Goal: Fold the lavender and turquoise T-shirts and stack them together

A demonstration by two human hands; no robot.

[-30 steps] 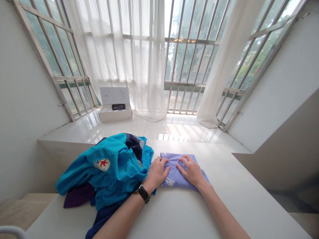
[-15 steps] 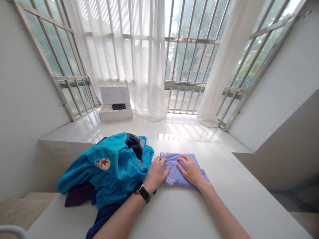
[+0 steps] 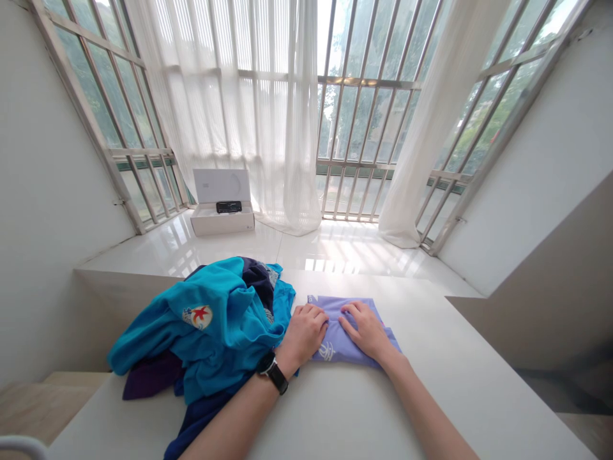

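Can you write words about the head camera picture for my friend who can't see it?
A left hand and a right hand press on a folded lilac cloth on a white table, beside a crumpled turquoise garment. A black wristwatch circles the left wrist. Sheer white curtains hang by barred windows beyond.

A folded garment (image 3: 335, 329) lies on the counter (image 3: 364, 409), just right of a heaped pile of clothing (image 3: 215, 326). The left hand (image 3: 306, 335) and right hand (image 3: 366, 330) rest side by side on the garment. Beyond the counter, an open box (image 3: 223, 220) holding a device (image 3: 228, 207) sits on the tiled floor (image 3: 335, 249), before a curtain (image 3: 282, 128).
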